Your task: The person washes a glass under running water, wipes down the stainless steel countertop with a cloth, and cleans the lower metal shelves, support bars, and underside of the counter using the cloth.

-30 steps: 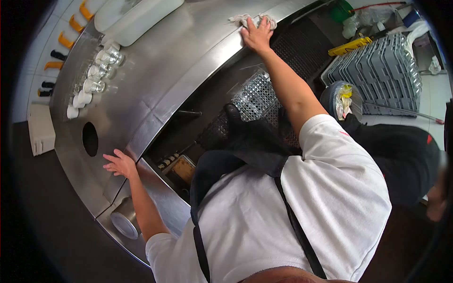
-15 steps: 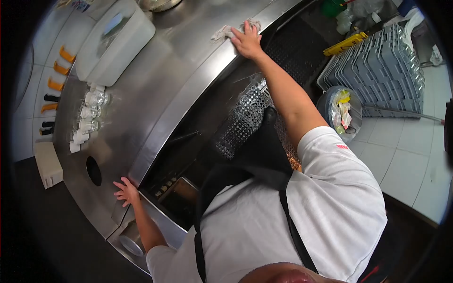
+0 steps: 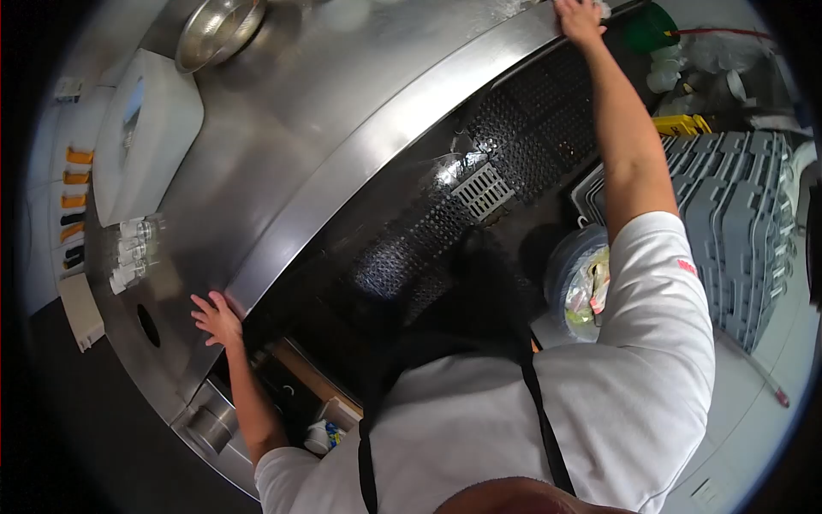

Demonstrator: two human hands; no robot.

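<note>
My left hand point(image 3: 217, 319) rests on the front edge of the steel counter point(image 3: 317, 163), its fingers spread, holding nothing. It lies near a round hole point(image 3: 148, 325) in the counter top. My right arm is stretched far along the same edge. At the top of the view my right hand point(image 3: 581, 19) presses on a pale cloth point(image 3: 604, 10). Most of that cloth is hidden under the hand or cut off by the frame, and the fingertips show only in part.
A white plastic tub point(image 3: 163, 128), a metal bowl point(image 3: 214, 38) and several small glass jars point(image 3: 133, 248) stand on the counter. Orange- and black-handled tools point(image 3: 74, 201) line the wall. At right are a lined bin point(image 3: 561, 274), stacked grey crates point(image 3: 728, 223) and a green bucket point(image 3: 652, 30). Black matting point(image 3: 531, 120) covers the floor.
My right hand has slid farther along the counter edge with the cloth, toward the top right. The view has shifted; my left hand stays spread on the edge. A floor drain now shows.
</note>
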